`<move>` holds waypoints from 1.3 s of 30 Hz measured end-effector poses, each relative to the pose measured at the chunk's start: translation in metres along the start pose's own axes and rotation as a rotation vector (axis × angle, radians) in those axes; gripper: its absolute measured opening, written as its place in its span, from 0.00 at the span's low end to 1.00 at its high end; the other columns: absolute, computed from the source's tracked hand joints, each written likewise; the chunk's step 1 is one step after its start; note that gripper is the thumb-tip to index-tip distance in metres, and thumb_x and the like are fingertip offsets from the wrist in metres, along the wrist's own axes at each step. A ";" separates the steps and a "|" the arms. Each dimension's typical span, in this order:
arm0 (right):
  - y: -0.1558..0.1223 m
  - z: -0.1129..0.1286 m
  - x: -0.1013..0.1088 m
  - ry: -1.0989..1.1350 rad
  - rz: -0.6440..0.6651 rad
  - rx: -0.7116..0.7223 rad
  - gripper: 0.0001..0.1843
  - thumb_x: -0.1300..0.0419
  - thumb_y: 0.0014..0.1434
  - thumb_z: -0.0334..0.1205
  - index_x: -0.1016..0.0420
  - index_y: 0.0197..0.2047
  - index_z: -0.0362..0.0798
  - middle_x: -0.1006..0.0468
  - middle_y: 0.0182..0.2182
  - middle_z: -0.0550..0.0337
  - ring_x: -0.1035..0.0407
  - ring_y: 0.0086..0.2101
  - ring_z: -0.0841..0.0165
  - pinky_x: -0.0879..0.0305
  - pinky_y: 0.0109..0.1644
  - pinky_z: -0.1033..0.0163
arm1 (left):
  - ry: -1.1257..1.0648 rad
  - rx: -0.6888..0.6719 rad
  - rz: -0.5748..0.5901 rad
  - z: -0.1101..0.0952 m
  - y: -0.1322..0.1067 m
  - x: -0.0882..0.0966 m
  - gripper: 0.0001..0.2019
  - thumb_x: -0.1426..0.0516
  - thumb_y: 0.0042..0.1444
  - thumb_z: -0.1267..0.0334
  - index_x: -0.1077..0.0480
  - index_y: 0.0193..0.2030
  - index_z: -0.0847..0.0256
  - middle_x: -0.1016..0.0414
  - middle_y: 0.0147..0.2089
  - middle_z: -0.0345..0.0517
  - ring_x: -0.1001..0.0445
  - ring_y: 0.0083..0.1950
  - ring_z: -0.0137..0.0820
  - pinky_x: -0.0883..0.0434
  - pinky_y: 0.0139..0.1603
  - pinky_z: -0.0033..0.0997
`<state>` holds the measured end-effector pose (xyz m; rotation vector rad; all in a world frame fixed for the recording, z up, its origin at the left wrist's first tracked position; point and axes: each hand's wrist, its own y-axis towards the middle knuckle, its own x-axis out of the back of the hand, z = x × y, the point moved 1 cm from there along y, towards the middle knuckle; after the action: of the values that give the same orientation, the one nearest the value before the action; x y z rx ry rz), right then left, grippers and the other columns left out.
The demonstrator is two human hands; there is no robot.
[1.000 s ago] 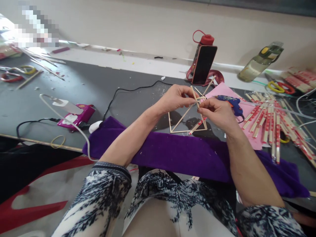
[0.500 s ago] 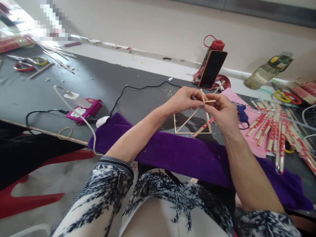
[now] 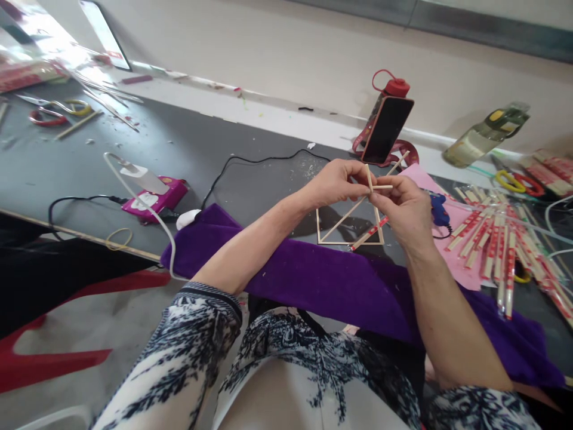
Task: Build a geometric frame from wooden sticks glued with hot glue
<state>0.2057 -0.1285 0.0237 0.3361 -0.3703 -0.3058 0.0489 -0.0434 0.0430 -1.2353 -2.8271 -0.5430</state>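
Note:
My left hand (image 3: 342, 182) is closed, thumb and fingers pinching a short wooden stick (image 3: 369, 174) that points upward. Close beside it, my right hand (image 3: 405, 200) pinches another short stick (image 3: 382, 187), lying level; the two sticks meet between my fingertips. Whether they are joined is hidden. Below the hands, a frame of thin wooden sticks (image 3: 349, 242) with a diagonal across it lies on the dark table. A chopstick in a red-printed wrapper (image 3: 369, 234) rests across the frame. To the right of my right hand is a blue glue gun (image 3: 439, 209), partly hidden.
Many wrapped chopsticks (image 3: 490, 239) lie over pink paper (image 3: 468, 272) at the right. A phone (image 3: 388, 130) leans on a red-capped bottle (image 3: 396, 88). A purple cloth (image 3: 313, 280) lines the front edge. Left are a magenta power strip (image 3: 172, 194), cables and scissors (image 3: 49, 119).
The view has shifted very slightly. Both hands stay nearly in place, still pinching the sticks together.

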 end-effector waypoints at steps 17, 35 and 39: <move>0.000 0.005 -0.004 0.071 -0.017 -0.026 0.16 0.31 0.51 0.42 0.24 0.44 0.51 0.18 0.33 0.59 0.22 0.35 0.64 0.26 0.41 0.56 | 0.036 -0.134 0.006 0.005 0.000 0.001 0.12 0.35 0.44 0.69 0.31 0.36 0.65 0.25 0.34 0.42 0.27 0.36 0.25 0.31 0.36 0.26; 0.001 0.005 -0.005 0.090 0.001 -0.022 0.14 0.31 0.50 0.40 0.27 0.40 0.53 0.17 0.34 0.60 0.22 0.35 0.62 0.25 0.42 0.54 | 0.153 -0.156 -0.056 0.009 -0.003 -0.004 0.14 0.38 0.45 0.71 0.32 0.41 0.63 0.25 0.37 0.43 0.27 0.38 0.26 0.31 0.39 0.27; 0.001 0.006 -0.005 0.089 0.005 -0.018 0.11 0.31 0.50 0.40 0.25 0.38 0.53 0.17 0.34 0.60 0.22 0.35 0.62 0.25 0.41 0.54 | 0.103 -0.146 -0.051 0.012 -0.002 -0.003 0.16 0.38 0.45 0.71 0.32 0.42 0.62 0.25 0.37 0.43 0.27 0.39 0.26 0.31 0.39 0.26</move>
<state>0.1993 -0.1275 0.0283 0.3300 -0.2809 -0.2886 0.0515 -0.0431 0.0303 -1.1219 -2.7825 -0.8043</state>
